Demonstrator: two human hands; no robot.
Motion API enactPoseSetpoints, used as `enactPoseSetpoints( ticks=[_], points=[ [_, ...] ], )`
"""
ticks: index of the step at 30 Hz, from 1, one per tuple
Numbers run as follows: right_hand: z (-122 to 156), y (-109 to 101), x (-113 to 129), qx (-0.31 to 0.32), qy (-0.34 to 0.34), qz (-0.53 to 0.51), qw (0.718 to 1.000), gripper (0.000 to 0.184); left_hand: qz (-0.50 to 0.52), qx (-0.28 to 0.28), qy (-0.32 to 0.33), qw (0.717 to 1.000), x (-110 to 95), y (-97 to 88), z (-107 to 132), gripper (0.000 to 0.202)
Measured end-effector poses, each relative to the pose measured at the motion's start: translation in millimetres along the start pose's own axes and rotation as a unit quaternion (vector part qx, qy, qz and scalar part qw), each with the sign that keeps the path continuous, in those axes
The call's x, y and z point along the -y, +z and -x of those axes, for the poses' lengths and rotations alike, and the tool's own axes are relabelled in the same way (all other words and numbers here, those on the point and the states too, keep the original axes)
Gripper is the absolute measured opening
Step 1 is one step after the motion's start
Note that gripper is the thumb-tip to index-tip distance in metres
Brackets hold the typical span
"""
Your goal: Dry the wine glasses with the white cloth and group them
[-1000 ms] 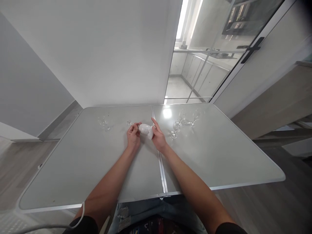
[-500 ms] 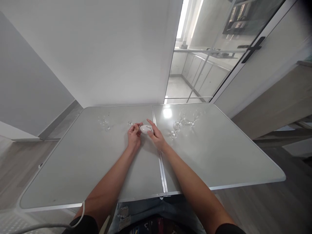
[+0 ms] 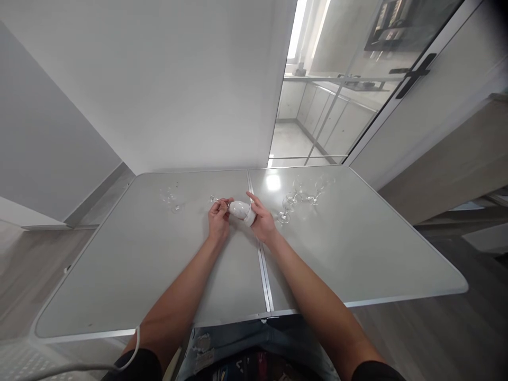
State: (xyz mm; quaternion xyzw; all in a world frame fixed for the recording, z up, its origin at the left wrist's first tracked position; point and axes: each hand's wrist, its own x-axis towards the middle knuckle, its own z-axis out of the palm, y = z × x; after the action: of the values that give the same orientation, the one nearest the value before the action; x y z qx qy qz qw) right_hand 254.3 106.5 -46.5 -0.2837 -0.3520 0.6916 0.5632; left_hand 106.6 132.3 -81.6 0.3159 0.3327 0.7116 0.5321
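My left hand (image 3: 219,219) pinches the stem of a clear wine glass (image 3: 213,199) lying sideways, its foot pointing left. The glass's bowl is at the right end, and a soft white wrapping (image 3: 240,210) fills or covers it; I cannot tell whether this is paper, cloth or foam. White material also bulges past the rim on the right. My right hand (image 3: 264,222) is closed around that end, with a finger stretched out above it. Both hands are just over the table, near its middle seam.
On the grey table (image 3: 357,254), several clear stemmed glasses (image 3: 292,198) stand or lie at the back right. More clear glassware (image 3: 170,199) sits at the back left. A metal seam (image 3: 265,280) divides the tabletop. A wall and a glazed door (image 3: 313,116) rise behind it.
My right hand has shifted right, away from my left hand. More of the white wrapping shows at the glass's rim. My left hand has hardly moved.
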Motion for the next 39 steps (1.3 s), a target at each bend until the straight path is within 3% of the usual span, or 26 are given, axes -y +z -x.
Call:
enactPoseSetpoints(
  ticks=[4,10,12,13,15,18,20,22,24,29,35,39],
  points=[
    [5,1,3,-0.013,-0.120,0.210,0.970,0.055,0.010,-0.005,0.001,1.000,1,2.5,2,0.029],
    [12,5,7,0.158,-0.225,0.444,0.853,0.049,0.018,-0.016,-0.004,1.000,-1,-0.4,2,0.026],
    [11,6,5,0.171,-0.232,0.461,0.839,0.048,0.032,-0.010,-0.010,0.999,-1,-1.6,1,0.025],
    [11,7,4,0.164,-0.229,0.451,0.847,0.047,0.041,-0.007,-0.013,0.999,-2,-1.8,1,0.025],
    [9,7,1,0.120,-0.202,0.392,0.889,0.047,0.056,0.003,-0.019,0.998,-3,-1.5,0,0.025],
    [5,5,-1,0.034,-0.108,0.216,0.970,0.048,0.070,0.016,-0.026,0.997,-4,-0.1,0,0.028],
    [2,3,0,0.019,-0.031,0.084,0.996,0.048,0.070,0.021,-0.027,0.997,-5,0.4,0,0.029],
    [0,1,2,0.034,0.028,-0.013,0.999,0.046,0.066,0.021,-0.023,0.997,-4,0.1,0,0.029],
    [-1,0,3,0.043,0.042,-0.042,0.997,0.043,0.063,0.017,-0.023,0.998,-3,-0.7,-1,0.029],
    [1,5,-1,-0.018,-0.091,0.093,0.991,0.051,0.066,0.006,-0.044,0.997,-1,-0.9,-1,0.023],
    [-6,-8,5,-0.146,-0.152,-0.010,0.978,0.039,0.086,0.134,-0.111,0.981,-7,4.3,7,0.026],
    [-9,-16,11,-0.169,-0.164,-0.037,0.971,0.032,0.117,0.173,-0.202,0.957,-11,3.7,7,0.029]
  ],
)
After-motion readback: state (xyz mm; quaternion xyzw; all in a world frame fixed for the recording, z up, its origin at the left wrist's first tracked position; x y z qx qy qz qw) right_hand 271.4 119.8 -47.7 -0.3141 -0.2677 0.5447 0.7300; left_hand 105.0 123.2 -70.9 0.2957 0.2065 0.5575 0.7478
